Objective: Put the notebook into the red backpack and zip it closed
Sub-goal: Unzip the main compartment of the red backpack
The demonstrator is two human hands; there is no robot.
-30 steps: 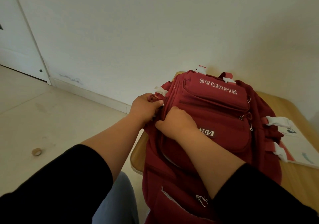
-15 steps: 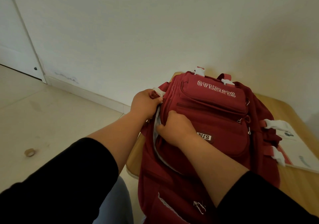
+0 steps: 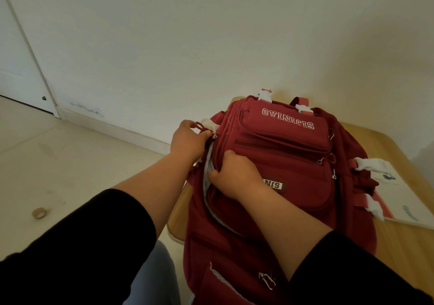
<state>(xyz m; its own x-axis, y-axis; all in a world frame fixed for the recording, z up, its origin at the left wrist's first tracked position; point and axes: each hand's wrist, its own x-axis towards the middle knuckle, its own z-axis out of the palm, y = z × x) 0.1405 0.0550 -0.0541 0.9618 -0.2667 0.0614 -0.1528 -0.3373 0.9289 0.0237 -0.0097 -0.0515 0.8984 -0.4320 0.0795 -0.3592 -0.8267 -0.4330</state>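
Observation:
A red backpack with white lettering lies on a wooden table, its top toward the wall. My left hand pinches the red zipper pull at the bag's upper left side. My right hand grips the fabric edge beside the zip, fingers curled over it. Below the pull the zip gapes and pale grey lining shows. A white notebook with a red edge lies flat on the table to the right, partly under the bag's side straps.
A white wall rises just behind the table, with a door at the far left. A roll of tape lies on the tiled floor at the left. The table's rounded left edge is under my arms.
My left hand has drawn the zipper pull up along the bag's left side toward the wall, and the gap showing grey lining has grown longer. My right hand keeps holding the fabric.

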